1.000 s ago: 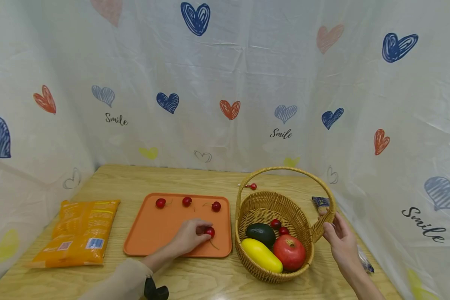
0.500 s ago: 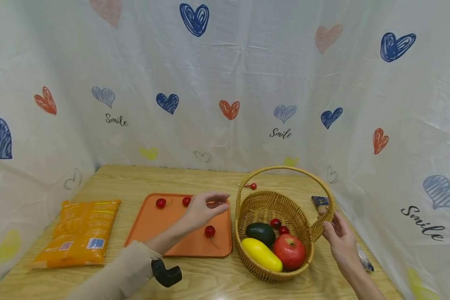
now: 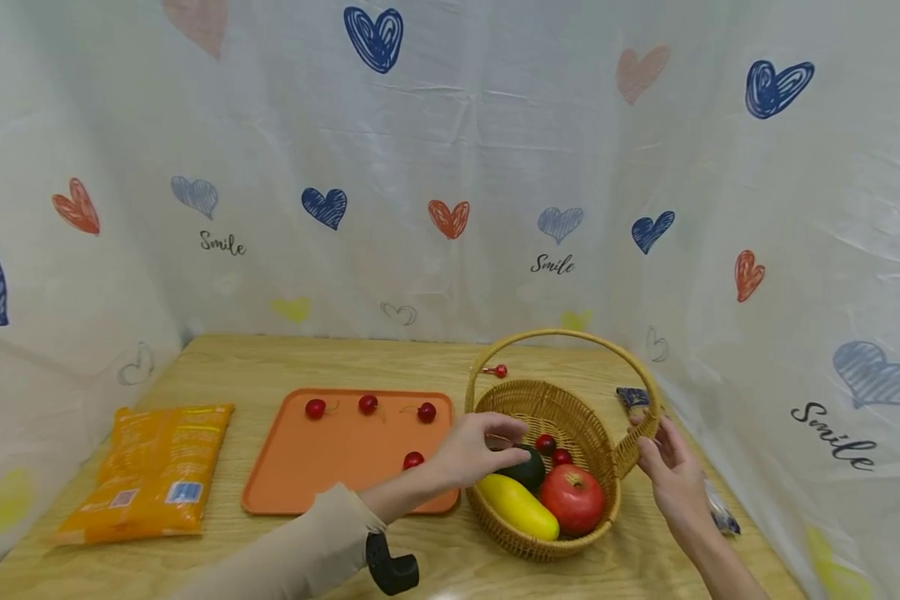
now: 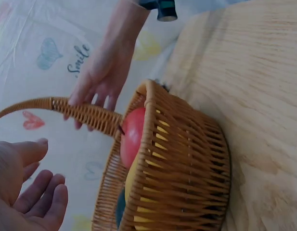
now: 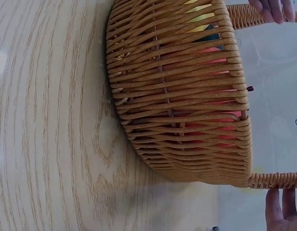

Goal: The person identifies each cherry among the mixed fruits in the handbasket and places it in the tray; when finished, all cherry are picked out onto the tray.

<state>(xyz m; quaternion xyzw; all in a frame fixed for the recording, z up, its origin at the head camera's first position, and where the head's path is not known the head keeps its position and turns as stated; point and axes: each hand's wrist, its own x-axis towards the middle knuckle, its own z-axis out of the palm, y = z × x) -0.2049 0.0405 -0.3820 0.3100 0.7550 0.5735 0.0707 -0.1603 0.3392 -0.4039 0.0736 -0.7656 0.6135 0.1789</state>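
Observation:
My left hand (image 3: pixel 483 450) hovers over the left rim of a wicker basket (image 3: pixel 528 550), fingers loosely bent and apart with nothing between them. A dark green avocado (image 3: pixel 531 472), partly covered by that hand, lies in the basket beside a yellow mango-like fruit (image 3: pixel 517 508), a red pomegranate (image 3: pixel 572 500) and two dark red cherries (image 3: pixel 545 443). On the far right side, my right hand (image 3: pixel 675 479) holds the lower end of the tall arched handle (image 3: pixel 570 333), thumb on one face and fingers on the other, as the left wrist view also shows.
An orange tray (image 3: pixel 292 492) left of the basket bears several stemmed cherries (image 3: pixel 315 408). Farther left lies an orange packet (image 3: pixel 153 475). A small red item (image 3: pixel 500 371) sits behind the basket. A dark packet (image 3: pixel 633 398) lies partly behind my right hand.
My left hand has let go of a cherry on the tray, risen and moved right over the basket. The cherry stays on the tray. My right hand keeps its hold on the handle.

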